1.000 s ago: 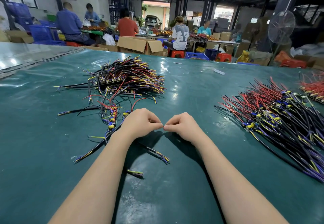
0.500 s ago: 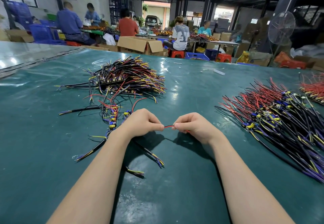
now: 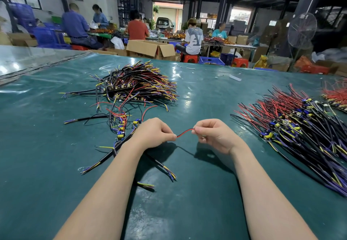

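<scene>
A short red wire (image 3: 185, 132) stretches between my two hands just above the green table (image 3: 197, 192). My left hand (image 3: 153, 133) pinches its left end with curled fingers. My right hand (image 3: 216, 134) pinches its right end the same way. Black cables with purple and yellow ends (image 3: 165, 168) run out from under my left hand and forearm toward me; what else that hand holds is hidden.
A heap of black, red and yellow wire harnesses (image 3: 135, 84) lies at the far left. A large pile of red and black harnesses with blue parts (image 3: 300, 125) lies on the right. Several loose harnesses (image 3: 120, 125) lie left of my hand. People work at tables behind.
My hands have moved apart, the right one going right, and a growing length of red wire has come into view between them.
</scene>
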Demonstrator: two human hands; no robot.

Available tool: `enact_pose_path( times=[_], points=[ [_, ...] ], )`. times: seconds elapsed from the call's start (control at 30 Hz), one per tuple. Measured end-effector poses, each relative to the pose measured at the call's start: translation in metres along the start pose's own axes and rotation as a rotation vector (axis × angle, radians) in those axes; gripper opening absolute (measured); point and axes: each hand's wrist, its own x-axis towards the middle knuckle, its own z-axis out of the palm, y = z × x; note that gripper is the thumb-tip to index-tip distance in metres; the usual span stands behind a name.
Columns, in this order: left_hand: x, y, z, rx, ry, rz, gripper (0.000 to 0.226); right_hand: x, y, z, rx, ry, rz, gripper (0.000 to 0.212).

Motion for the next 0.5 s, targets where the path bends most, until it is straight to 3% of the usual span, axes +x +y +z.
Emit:
enact_pose_path(
  times=[0.1, 0.3, 0.37, 0.5],
  points=[
    [0.0, 0.0, 0.0, -0.035, 0.0, -0.003, 0.03, -0.001, -0.003, 0.007, 0.018, -0.061, -0.023, 0.027],
    [0.0, 0.002, 0.001, -0.023, -0.03, 0.01, 0.026, -0.003, -0.007, 0.012, 0.031, -0.13, 0.01, 0.03],
    [0.0, 0.003, 0.002, 0.048, -0.034, 0.013, 0.02, -0.006, -0.01, 0.004, -0.106, -0.078, 0.064, 0.028],
    [-0.001, 0.005, 0.004, 0.109, -0.034, 0.014, 0.016, -0.007, -0.012, -0.011, -0.679, 0.181, 0.21, 0.025]
  ],
)
